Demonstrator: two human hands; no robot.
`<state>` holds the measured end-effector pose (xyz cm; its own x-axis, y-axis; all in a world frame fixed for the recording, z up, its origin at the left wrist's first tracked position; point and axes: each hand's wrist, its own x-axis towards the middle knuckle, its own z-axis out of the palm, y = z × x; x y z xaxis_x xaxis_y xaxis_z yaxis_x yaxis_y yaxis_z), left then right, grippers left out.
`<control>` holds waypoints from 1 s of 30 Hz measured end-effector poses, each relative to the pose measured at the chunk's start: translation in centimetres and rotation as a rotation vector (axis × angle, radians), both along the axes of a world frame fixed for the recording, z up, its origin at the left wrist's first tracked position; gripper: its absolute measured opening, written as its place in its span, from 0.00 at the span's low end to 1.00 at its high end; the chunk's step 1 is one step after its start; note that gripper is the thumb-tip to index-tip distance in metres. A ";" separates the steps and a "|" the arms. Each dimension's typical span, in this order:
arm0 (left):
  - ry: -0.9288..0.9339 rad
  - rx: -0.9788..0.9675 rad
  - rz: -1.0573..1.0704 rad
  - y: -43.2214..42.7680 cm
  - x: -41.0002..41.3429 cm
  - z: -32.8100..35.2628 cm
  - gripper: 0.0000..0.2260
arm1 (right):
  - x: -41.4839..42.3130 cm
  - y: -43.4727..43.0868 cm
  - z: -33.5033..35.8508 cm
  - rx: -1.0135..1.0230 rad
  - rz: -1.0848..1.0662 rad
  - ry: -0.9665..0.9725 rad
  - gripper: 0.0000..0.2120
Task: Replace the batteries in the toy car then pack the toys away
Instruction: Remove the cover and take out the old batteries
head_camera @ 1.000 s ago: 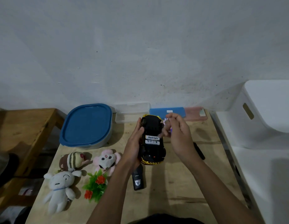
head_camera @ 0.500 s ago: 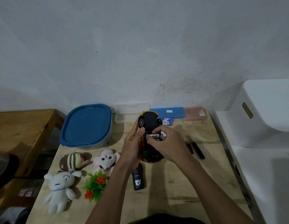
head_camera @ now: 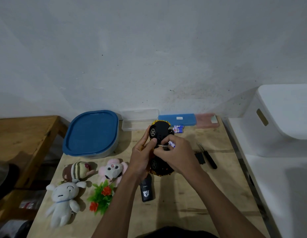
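Holding the toy car (head_camera: 160, 133) upside down above the tabletop (head_camera: 183, 194), long axis toward the wall: left hand (head_camera: 140, 157) clasping its side, right hand (head_camera: 175, 155) pinching a battery (head_camera: 171, 144) at its underside. Blue-lidded container (head_camera: 92, 133) closed, contents hidden.

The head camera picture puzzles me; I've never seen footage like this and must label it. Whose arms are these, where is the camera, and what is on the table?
There is no machine here: a person wears one wide-angle camera on the head, looking down at their own bare hands. The left hand grips an upturned black toy car, wheels up. The right hand presses a battery into its underside. On the wooden table lie four small plush toys, a plastic flower, a black remote, spare batteries, a screwdriver, a blue-lidded container and slim boxes by the wall.
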<state>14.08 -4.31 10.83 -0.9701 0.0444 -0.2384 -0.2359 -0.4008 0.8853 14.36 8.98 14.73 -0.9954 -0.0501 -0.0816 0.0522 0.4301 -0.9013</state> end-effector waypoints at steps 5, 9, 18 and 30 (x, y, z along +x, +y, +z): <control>-0.028 0.023 -0.016 -0.2 0.0 -0.3 0.22 | 0.2 0.7 0.1 0.017 0.113 0.059 0.05; -0.074 0.047 -0.025 -0.5 -0.2 -0.4 0.19 | -0.4 1.4 -0.3 0.145 0.299 0.060 0.10; -0.129 0.140 -0.128 -0.8 -0.3 0.2 0.21 | -1.4 2.0 1.3 -0.495 -0.071 -0.097 0.14; -0.203 0.208 -0.164 -1.5 -0.6 0.5 0.30 | -1.6 3.3 0.9 -0.655 -0.042 -0.285 0.10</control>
